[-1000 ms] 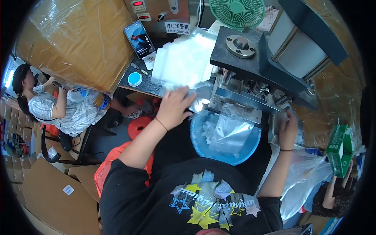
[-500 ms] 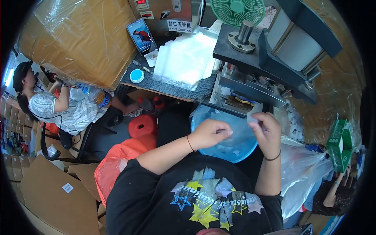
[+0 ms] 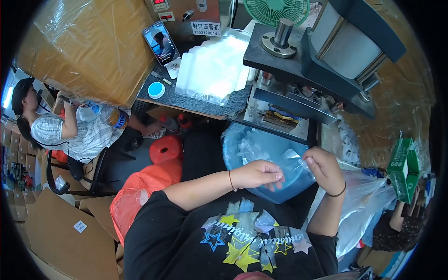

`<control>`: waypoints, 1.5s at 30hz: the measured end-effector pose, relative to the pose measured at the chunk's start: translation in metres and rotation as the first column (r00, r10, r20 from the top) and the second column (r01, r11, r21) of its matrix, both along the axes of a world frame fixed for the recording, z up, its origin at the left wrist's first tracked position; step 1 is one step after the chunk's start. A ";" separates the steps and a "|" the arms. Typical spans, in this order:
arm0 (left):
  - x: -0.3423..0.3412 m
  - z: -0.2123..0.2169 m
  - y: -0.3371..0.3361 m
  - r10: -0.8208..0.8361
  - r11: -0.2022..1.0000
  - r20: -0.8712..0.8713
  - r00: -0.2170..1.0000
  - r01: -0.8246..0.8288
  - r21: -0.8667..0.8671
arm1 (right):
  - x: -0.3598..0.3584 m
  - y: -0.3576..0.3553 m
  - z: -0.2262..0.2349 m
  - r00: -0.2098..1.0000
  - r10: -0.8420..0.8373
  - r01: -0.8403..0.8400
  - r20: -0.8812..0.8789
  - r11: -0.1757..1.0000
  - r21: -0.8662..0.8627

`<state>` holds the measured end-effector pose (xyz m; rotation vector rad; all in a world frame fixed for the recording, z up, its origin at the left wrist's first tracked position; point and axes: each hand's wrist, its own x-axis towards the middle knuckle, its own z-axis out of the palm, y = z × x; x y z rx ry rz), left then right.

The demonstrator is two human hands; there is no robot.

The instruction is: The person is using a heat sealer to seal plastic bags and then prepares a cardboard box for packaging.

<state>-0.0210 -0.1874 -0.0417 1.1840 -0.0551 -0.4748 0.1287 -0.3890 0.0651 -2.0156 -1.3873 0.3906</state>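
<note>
Press (image 3: 322,70): while a gap shows above its strip-like die (image 3: 282,116), neither hand touches it, and I make out no sheet on the die.
Blue basin (image 3: 280,198): it stands below the press's front edge, close before the person's body, with crumpled clear scraps (image 3: 252,149) inside.
Sheet stack (image 3: 212,70): a fanned pile of translucent sheets lies on the speckled bench (image 3: 186,101) left of the press, well apart from both hands.
Left hand (image 3: 256,176): it hangs over the basin's near side, thumb close to the curled fingers; I cannot tell whether any thin film is caught between them.
Right hand (image 3: 324,170): thumb and forefinger pinch an edge of a clear film piece over the basin's right side.
Film piece (image 3: 291,161): it reaches from the right fingertips toward the left hand, above the basin. The step in hand seems to be handling this piece away from the die; the next move likely calls for a steady right pinch and a sure left hold on its free edge.
</note>
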 end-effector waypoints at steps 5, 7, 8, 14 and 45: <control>0.001 0.000 -0.001 0.000 0.997 -0.107 0.994 -0.008 -0.077 | 0.014 0.002 -0.011 0.974 -0.203 0.199 0.103 0.979 0.051; 0.001 -0.005 0.002 0.022 0.997 -0.109 0.994 -0.030 -0.074 | 0.043 -0.009 -0.024 0.788 -0.449 0.435 0.422 0.890 0.134; 0.000 -0.007 0.004 0.056 0.996 -0.111 0.992 -0.063 -0.064 | 0.063 -0.015 -0.038 0.704 -0.525 0.533 0.478 0.836 0.132; 0.015 0.000 0.031 0.257 0.950 -0.249 0.934 -0.291 -0.110 | 0.092 -0.018 -0.072 0.705 -0.574 0.659 0.415 0.748 -0.085; -0.020 0.022 0.121 0.310 0.367 0.651 0.693 -0.719 0.590 | -0.003 0.010 -0.050 0.879 -0.342 0.285 0.331 0.935 0.209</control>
